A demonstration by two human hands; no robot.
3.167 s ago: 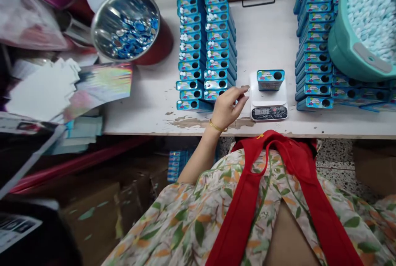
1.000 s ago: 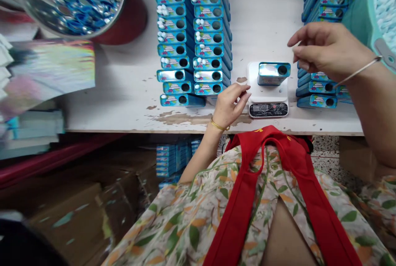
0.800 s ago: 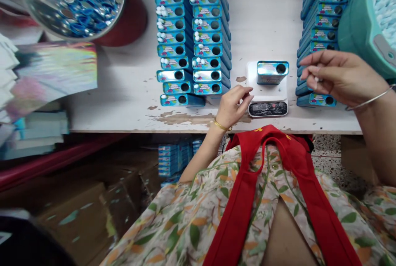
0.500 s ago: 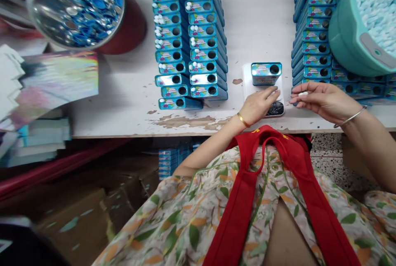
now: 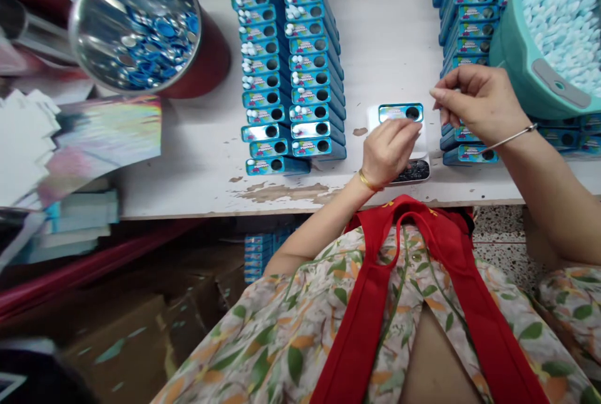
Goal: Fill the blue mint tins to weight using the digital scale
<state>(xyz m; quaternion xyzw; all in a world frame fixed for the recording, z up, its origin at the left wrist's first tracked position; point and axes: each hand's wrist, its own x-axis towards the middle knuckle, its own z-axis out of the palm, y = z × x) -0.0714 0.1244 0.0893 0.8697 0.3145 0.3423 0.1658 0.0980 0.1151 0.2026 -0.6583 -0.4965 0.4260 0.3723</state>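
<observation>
A blue tin (image 5: pixel 400 112) with a round hole in its top stands on a small white scale (image 5: pixel 419 155) near the table's front edge. My left hand (image 5: pixel 387 152) curls over the near side of that tin, fingers closed against it. My right hand (image 5: pixel 474 103) hovers just right of the tin, thumb and fingertips pinched together close to the hole. Whatever the pinch holds is hidden. A thin bangle sits on each wrist.
Two long rows of blue tins (image 5: pixel 291 66), some topped with white pellets, lie left of the scale. More tins (image 5: pixel 464 28) are stacked on the right beside a teal tub of pale candies (image 5: pixel 554 15). A steel bowl of blue caps (image 5: pixel 136 28) and shiny printed sheets (image 5: pixel 107 134) are at left.
My left hand moved from beside the scale onto the tin. My right hand came in from the right, dipped toward the table edge with a white pellet, then rose beside the tin's hole.
</observation>
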